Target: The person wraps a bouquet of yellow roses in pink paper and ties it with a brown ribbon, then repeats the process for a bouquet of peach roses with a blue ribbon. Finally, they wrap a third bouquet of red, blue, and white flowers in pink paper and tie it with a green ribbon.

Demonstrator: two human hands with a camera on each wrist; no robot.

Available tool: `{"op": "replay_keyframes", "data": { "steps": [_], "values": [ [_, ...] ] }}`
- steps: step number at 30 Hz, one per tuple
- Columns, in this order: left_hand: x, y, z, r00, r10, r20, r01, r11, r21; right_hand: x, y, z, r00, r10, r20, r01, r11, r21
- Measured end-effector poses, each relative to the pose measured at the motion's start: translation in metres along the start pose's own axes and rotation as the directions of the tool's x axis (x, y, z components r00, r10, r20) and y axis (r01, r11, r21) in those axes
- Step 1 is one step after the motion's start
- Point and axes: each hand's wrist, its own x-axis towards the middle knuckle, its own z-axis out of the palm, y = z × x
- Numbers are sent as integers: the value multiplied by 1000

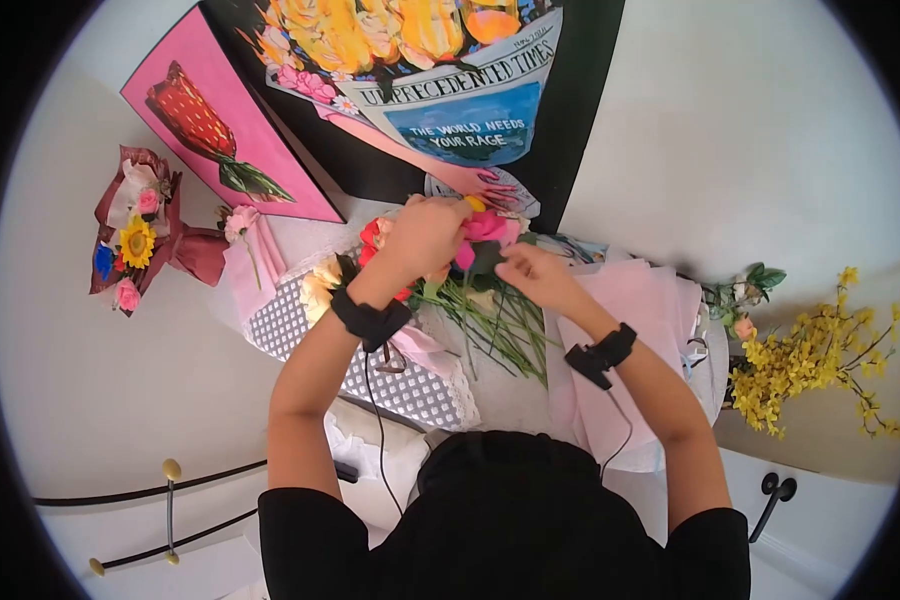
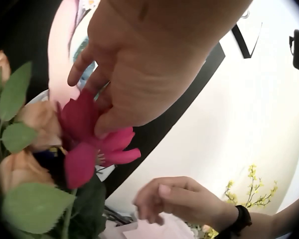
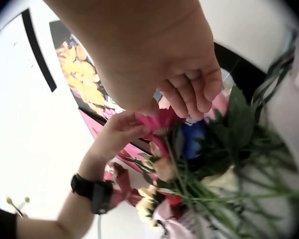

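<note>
A magenta artificial flower (image 2: 79, 167) with wide petals and a green stem stands among the other blooms. My left hand (image 1: 432, 236) pinches its petals between thumb and fingers, as the left wrist view shows from close up. To the right of the flower, my right hand (image 1: 542, 277) hovers with loosely bent fingers and nothing in them. Peach roses (image 2: 40, 124) with green leaves sit beside the magenta bloom. Below the hands, a bundle of green stems (image 1: 500, 325) fans out over the table. Part of the flower is hidden behind my left fingers.
Pink wrapping paper (image 1: 610, 350) lies to the right, near yellow blossom branches (image 1: 805, 355). A wrapped bouquet (image 1: 135, 235) is at the far left. Behind the flowers stand a pink strawberry painting (image 1: 270, 140) and a large black-backed bouquet painting (image 1: 580, 110). A patterned cloth (image 1: 410, 390) covers the front.
</note>
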Motion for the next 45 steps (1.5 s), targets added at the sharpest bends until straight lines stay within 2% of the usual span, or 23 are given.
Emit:
{"op": "replay_keyframes", "data": {
  "steps": [1,3,6,7,9,11,13,15,16,18,19,21,25,28,30,31,32,33,35,38,42,44,45],
  "values": [
    [3,12,-12,999,11,-47,-16,996,-92,7,1,9,1000,-6,0,6,1000,1],
    [8,19,-31,1000,28,-8,-29,981,-189,20,-9,27,999,-15,29,2,919,394],
    [9,12,-52,989,-106,-105,50,898,-438,25,-29,25,979,202,-31,-135,752,645],
    [5,1,-53,988,-111,-109,53,899,-434,28,-30,22,960,278,-37,-162,655,738],
    [-7,-30,-42,971,-227,79,241,924,-296,31,-19,14,957,277,-82,-134,677,723],
    [-22,-60,-9,962,-177,207,210,966,-151,31,-6,6,901,363,-238,-145,768,623],
    [-42,-73,27,965,-97,242,120,989,-83,29,6,12,889,259,-377,-46,871,489],
    [-47,-59,35,976,-121,182,129,991,-32,19,-12,21,868,-233,-439,212,972,-98],
    [-46,-53,37,982,-140,127,139,990,18,17,-14,28,867,-236,-439,215,972,-99],
    [-39,-49,33,966,-175,188,178,984,0,11,-16,39,857,-512,55,486,769,-415],
    [-37,-49,31,945,-208,252,220,975,-19,8,-5,45,857,-512,54,486,770,-414],
    [-37,-52,28,951,-174,256,195,979,-59,6,16,56,953,-266,147,295,688,-663],
    [-27,-39,-6,978,-130,163,160,969,-189,4,4,49,937,-273,220,350,697,-625],
    [-6,-11,-38,987,-79,137,111,964,-243,7,-6,66,914,-396,85,383,776,-501],
    [1,-2,-34,995,-40,95,63,966,-250,12,-3,77,992,-124,5,115,901,-419],
    [3,1,-33,998,7,59,8,968,-251,14,-1,80,992,-126,10,118,901,-417],
    [5,1,-30,999,-7,41,15,981,-193,16,0,82,999,31,22,-27,986,-165],
    [7,-3,-32,999,-11,39,18,981,-191,18,3,84,981,179,76,-186,978,92],
    [12,-12,-36,973,-56,223,116,958,-264,22,7,86,986,160,36,-164,965,206],
    [14,-21,-27,949,-97,300,236,851,-469,24,-9,79,988,147,-35,-113,872,477],
    [15,-9,-33,957,-111,269,241,818,-523,34,-1,73,989,149,-15,-93,692,716],
    [16,-25,-25,983,23,-180,-136,749,-648,38,2,66,965,259,50,-195,574,795],
    [16,-35,-27,983,21,-181,-135,750,-648,39,4,62,965,258,52,-196,575,794]
  ]
}}
